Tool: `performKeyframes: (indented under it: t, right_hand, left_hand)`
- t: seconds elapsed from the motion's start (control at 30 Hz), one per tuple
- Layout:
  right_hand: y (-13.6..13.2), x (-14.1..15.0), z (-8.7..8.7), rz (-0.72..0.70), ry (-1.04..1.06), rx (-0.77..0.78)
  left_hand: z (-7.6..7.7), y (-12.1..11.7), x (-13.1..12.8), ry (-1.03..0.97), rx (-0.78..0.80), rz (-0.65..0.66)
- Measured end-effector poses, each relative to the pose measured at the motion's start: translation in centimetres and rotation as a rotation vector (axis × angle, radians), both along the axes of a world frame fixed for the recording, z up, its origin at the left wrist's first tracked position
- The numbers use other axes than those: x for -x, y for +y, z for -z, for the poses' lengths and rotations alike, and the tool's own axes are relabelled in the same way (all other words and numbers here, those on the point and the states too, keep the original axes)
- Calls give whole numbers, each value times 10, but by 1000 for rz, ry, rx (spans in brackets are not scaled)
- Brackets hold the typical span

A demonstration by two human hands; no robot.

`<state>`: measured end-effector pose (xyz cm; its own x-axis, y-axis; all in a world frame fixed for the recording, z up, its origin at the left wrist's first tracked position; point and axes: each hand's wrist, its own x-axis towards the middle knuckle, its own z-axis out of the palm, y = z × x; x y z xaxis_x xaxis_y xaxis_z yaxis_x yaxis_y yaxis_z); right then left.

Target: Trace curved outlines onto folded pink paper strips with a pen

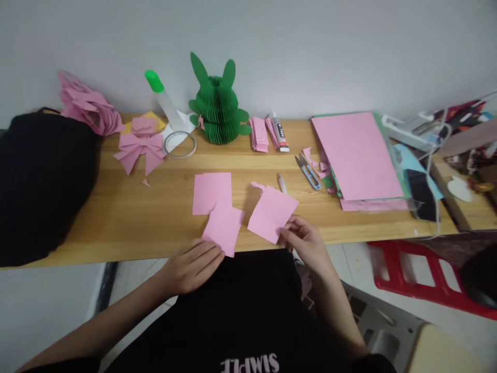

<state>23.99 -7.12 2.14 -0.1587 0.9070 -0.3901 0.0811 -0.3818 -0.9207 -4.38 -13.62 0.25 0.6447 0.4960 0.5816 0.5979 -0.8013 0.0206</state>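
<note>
My left hand (198,265) is at the table's front edge, its fingers closed over the lower edge of a pink paper square (225,228); its thumb is hidden. My right hand (305,237) pinches the lower right corner of another pink paper square (272,212), which is tilted. Behind the left square, partly overlapped by it, a further pink paper piece (207,191) lies on the wooden table (155,217). A thin pink scrap (257,185) and a white pen-like tool (281,182) lie just beyond the right square.
Blue thread snips (309,173), a glue tube (280,135) and stacked pink strips (259,135) lie further back. A green paper honeycomb figure (217,109), a pink paper bow (140,150) and a tape roll (180,145) sit left. Pink sheets (361,155) and a phone (421,194) are right.
</note>
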Motion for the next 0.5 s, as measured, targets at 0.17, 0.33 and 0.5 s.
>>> performKeyframes:
  t: [0.17, 0.33, 0.5]
  right_hand:
    - [2, 7, 1, 63, 56, 9]
    - [16, 26, -5, 27, 198, 16]
    - [28, 40, -19, -64, 342, -19]
  left_hand:
    - [0, 30, 6, -63, 101, -238]
    - [-5, 55, -10, -217, 156, -354]
    - [-36, 69, -29, -606, 696, -206]
